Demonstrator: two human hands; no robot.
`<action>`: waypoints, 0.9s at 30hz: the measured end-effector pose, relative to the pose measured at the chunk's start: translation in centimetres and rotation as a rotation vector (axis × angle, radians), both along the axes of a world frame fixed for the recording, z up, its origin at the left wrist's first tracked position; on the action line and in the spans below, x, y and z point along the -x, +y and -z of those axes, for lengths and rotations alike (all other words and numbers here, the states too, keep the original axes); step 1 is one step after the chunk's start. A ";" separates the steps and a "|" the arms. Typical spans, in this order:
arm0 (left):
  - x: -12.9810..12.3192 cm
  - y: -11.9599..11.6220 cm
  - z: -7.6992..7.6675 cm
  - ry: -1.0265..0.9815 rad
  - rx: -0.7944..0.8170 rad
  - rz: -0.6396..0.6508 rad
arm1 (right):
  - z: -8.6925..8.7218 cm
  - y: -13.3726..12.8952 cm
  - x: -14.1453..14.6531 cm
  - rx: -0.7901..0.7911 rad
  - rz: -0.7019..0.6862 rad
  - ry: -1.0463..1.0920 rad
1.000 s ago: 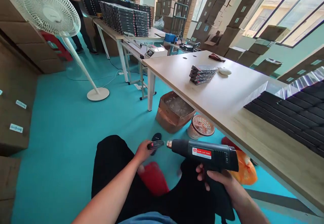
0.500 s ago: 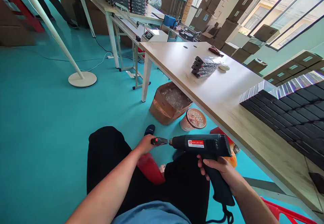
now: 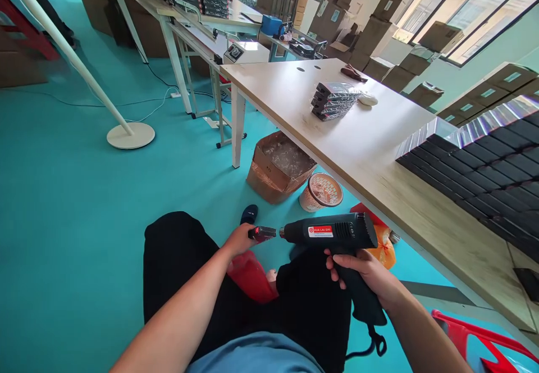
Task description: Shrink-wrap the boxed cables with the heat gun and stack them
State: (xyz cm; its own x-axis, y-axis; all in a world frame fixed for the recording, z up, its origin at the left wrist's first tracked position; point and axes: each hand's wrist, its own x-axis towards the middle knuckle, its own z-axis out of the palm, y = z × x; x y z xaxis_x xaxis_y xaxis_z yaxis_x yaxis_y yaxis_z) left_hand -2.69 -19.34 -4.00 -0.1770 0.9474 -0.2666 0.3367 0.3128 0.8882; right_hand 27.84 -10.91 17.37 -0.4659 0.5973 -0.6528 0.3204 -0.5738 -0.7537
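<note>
Over my lap, my left hand [image 3: 239, 240] holds one end of a small black box [image 3: 261, 233] with red marks and a shiny surface. My right hand [image 3: 362, 269] is wrapped round the handle of a black heat gun [image 3: 330, 231] with a red and white label. The gun's nozzle points left at the box's free end, with a small gap between them. On the white table [image 3: 290, 78] lies a wrapped bundle of black boxes [image 3: 334, 100], and a large stack of black boxes [image 3: 497, 165] stands at the right.
Below the table are an open carton [image 3: 269, 179] and a waste basket [image 3: 309, 200]. A red stool [image 3: 471, 333] is at the lower right. A fan stand [image 3: 130, 135] stands on the floor at the left. Stacked cartons [image 3: 391, 2] line the back.
The heat gun has tilted slightly, its rear end now higher, and the small box has turned a little in my left hand. The whole view has shifted slightly.
</note>
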 end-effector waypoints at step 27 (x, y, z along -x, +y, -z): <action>1.1 0.9 -1.0 -0.841 0.047 -0.458 | 1.5 -1.6 -2.0 0.177 0.213 0.148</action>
